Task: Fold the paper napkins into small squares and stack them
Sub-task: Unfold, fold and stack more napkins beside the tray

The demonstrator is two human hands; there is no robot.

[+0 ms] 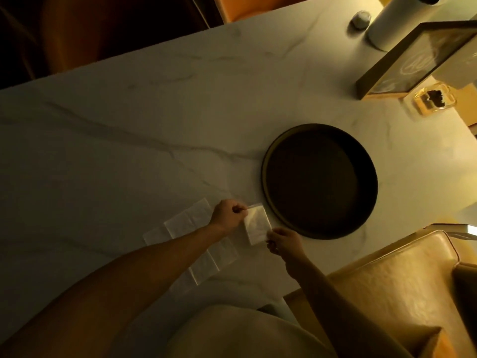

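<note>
A small folded white napkin [256,224] is held between both hands just left of the dark round tray. My left hand [228,214] pinches its far corner and my right hand [282,241] pinches its near corner. Beneath my left forearm lies an unfolded white napkin [189,220] with crease lines, spread flat on the marble table [129,151]; my arm hides part of it. No stack of folded squares is visible.
A dark round tray [320,180] sits to the right of the hands. At the far right stand a framed sign [413,63], a white cylinder [395,21], a small glass dish [433,100] and a small round object [360,19]. A tan leather chair [402,280] is at the lower right.
</note>
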